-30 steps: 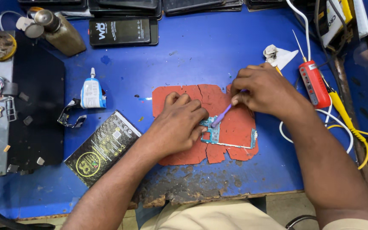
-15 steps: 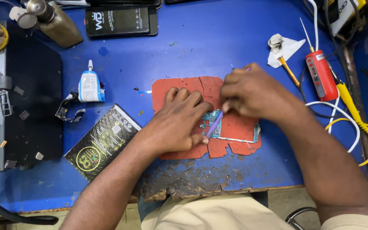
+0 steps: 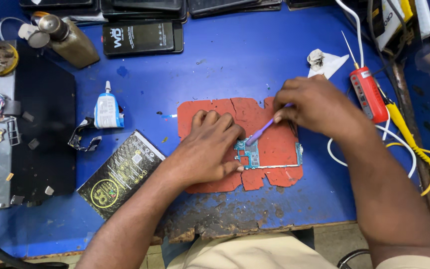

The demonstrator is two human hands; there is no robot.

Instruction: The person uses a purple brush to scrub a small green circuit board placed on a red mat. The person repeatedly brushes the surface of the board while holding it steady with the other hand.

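A thin phone circuit board (image 3: 255, 155) with a teal corner lies on a cracked red rubber mat (image 3: 279, 144) on the blue workbench. My left hand (image 3: 206, 149) presses flat on the board's left end, holding it down. My right hand (image 3: 317, 105) grips a slim purple tool (image 3: 261, 131) whose tip rests on the board next to my left fingertips.
A small white glue bottle (image 3: 108, 109) and a black printed packet (image 3: 120, 174) lie left of the mat. A red tester pen (image 3: 369, 93), yellow and white cables (image 3: 404, 134), a crumpled tissue (image 3: 324, 60), phones (image 3: 143, 37), a brown bottle (image 3: 70, 41) and a black mat (image 3: 43, 129) surround it.
My right hand has slid up and to the right, drawing the purple tool back across the board. My left hand stays pressed on the board.
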